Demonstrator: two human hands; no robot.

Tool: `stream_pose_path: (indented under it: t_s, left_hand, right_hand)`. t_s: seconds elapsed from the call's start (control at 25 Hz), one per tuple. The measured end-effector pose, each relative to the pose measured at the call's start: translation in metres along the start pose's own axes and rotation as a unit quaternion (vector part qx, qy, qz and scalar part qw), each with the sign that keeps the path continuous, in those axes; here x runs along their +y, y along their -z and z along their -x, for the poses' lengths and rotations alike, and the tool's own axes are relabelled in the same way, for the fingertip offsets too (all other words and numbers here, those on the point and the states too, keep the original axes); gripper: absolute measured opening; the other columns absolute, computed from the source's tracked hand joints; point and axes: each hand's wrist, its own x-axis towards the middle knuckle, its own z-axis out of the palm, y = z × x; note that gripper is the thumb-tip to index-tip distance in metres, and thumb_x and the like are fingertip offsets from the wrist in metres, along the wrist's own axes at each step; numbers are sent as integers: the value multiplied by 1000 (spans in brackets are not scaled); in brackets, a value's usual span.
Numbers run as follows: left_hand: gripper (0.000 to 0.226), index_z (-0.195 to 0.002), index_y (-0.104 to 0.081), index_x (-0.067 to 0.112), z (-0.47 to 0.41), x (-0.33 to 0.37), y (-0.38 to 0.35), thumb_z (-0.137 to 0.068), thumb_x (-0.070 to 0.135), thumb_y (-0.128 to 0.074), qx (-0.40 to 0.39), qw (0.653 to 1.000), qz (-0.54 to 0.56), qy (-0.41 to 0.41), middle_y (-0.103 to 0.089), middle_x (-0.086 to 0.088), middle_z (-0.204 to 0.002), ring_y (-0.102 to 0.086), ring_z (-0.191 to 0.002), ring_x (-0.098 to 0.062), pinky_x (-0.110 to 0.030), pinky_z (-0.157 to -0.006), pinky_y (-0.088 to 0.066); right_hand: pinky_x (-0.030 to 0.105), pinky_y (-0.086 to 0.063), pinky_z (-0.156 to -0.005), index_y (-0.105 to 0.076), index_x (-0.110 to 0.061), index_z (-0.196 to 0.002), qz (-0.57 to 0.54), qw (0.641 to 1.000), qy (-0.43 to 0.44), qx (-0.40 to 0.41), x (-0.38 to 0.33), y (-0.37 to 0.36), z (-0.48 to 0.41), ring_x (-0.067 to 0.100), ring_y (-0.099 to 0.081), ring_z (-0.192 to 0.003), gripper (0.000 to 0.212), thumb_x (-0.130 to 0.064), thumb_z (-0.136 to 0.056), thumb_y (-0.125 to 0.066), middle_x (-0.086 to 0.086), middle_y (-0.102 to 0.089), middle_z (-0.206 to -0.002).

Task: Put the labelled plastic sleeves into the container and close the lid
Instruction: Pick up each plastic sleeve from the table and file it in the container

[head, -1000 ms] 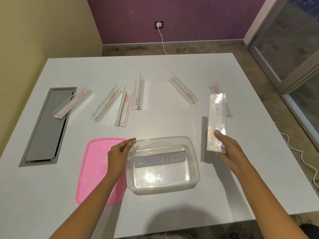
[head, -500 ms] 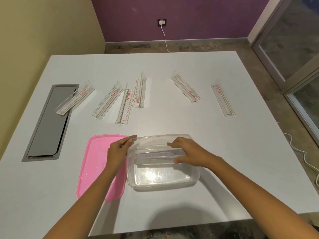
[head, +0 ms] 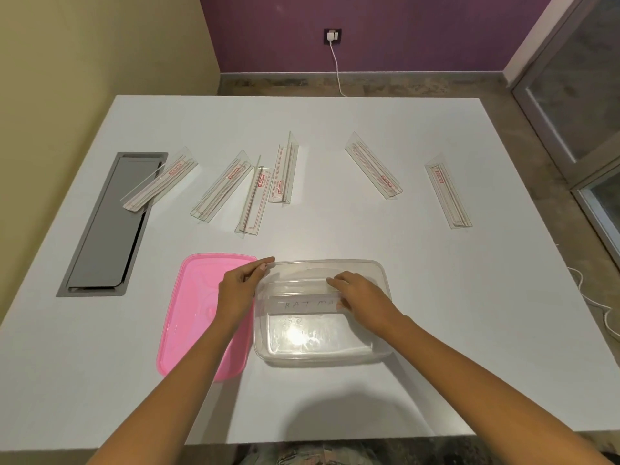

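A clear plastic container stands open near the table's front edge. Inside it lies a labelled sleeve with handwritten letters. My right hand rests on that sleeve's right end, fingers curled over it inside the container. My left hand holds the container's left rim at its far corner. The pink lid lies flat on the table just left of the container, partly under my left forearm. Several more clear sleeves with red labels lie in a row across the table's middle, such as one sleeve and the rightmost sleeve.
A grey recessed panel is set in the table at the left; one sleeve overlaps its far corner. Beyond the table a white cable runs from a wall socket. Glass doors stand at the right.
My right hand carried a sleeve from the table's right side into the container and lowered it flat there. My left hand has stayed on the container's rim.
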Motion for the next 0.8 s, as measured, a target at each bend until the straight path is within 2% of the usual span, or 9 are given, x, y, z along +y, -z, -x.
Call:
stream_pose_path:
  t_s: [0.12, 0.2, 0.28, 0.36, 0.44, 0.52, 0.56, 0.68, 0.8]
  left_hand:
    - [22, -108, -73, 23, 1, 3, -1, -91, 25, -59, 3, 1000, -2, -3, -71, 11, -111, -62, -110, -6, -35, -104, -46]
    - [25, -114, -70, 23, 2, 6, -3, -92, 24, -57, 12, 999, -27, -13, -70, 12, -112, -61, -108, -4, -24, -101, -45]
    - [29, -121, -65, 24, 4, 8, -5, -95, 26, -52, 23, 998, -60, -28, -68, 13, -112, -60, -103, 1, -3, -89, -41]
    - [32, -124, -62, 22, 0, 11, -6, -96, 29, -48, 60, 994, -79, -37, -67, 12, -109, -60, -100, 1, 5, -78, -38]
    - [32, -122, -63, 16, -15, 17, -4, -96, 27, -48, 133, 986, -87, -40, -68, 8, -104, -64, -96, -8, -6, -83, -45]
    - [32, -123, -59, 9, -41, 26, -2, -96, 23, -49, 188, 976, -103, -39, -65, -2, -110, -63, -102, -21, -31, -93, -50]
    - [35, -127, -54, 6, -58, 30, -1, -96, 22, -49, 200, 971, -131, -28, -61, -8, -121, -59, -111, -26, -37, -98, -47]
    - [47, -137, -42, 3, -103, 39, 3, -95, 25, -50, 186, 949, -256, 4, -45, -17, -139, -46, -126, -30, -38, -102, -38]
    - [50, -136, -43, 2, -134, 41, 1, -93, 24, -54, 159, 930, -331, 25, -50, -22, -132, -51, -121, -34, -41, -96, -43]
  right_hand:
    - [37, -49, -91, -46, -12, -136, 7, 1000, -6, 9, -3, -1, 3, 24, -50, -118, 45, -11, -92, -54, 8, -52, -134]
    - [36, -50, -87, -53, -12, -129, -14, 999, 0, 41, -9, 4, 5, 24, -54, -113, 40, -17, -90, -59, 6, -57, -126]
    - [36, -54, -77, -63, -11, -116, -36, 992, 20, 121, -19, 16, 2, 25, -60, -100, 27, -18, -89, -61, 6, -65, -110]
    - [31, -54, -71, -67, -11, -106, -24, 976, 33, 214, -26, 29, -6, 24, -61, -92, 19, -13, -88, -63, 5, -68, -98]
    - [28, -49, -76, -66, -13, -108, -32, 974, 10, 224, -28, 38, -20, 24, -59, -96, 22, -15, -87, -65, 4, -67, -100]
    - [30, -44, -87, -64, -17, -115, -59, 987, -26, 147, -28, 42, -31, 23, -55, -103, 28, -26, -89, -63, 1, -66, -109]
    - [30, -42, -90, -63, -20, -117, -56, 991, -37, 112, -28, 41, -37, 22, -54, -105, 30, -31, -89, -61, -1, -65, -113]
    - [31, -42, -88, -63, -26, -117, -16, 996, -35, 86, -29, 33, -44, 20, -54, -105, 25, -27, -94, -54, -5, -64, -115]
    - [33, -44, -84, -66, -25, -112, -27, 993, -34, 107, -27, 30, -48, 21, -56, -100, 24, -20, -96, -50, -5, -67, -110]
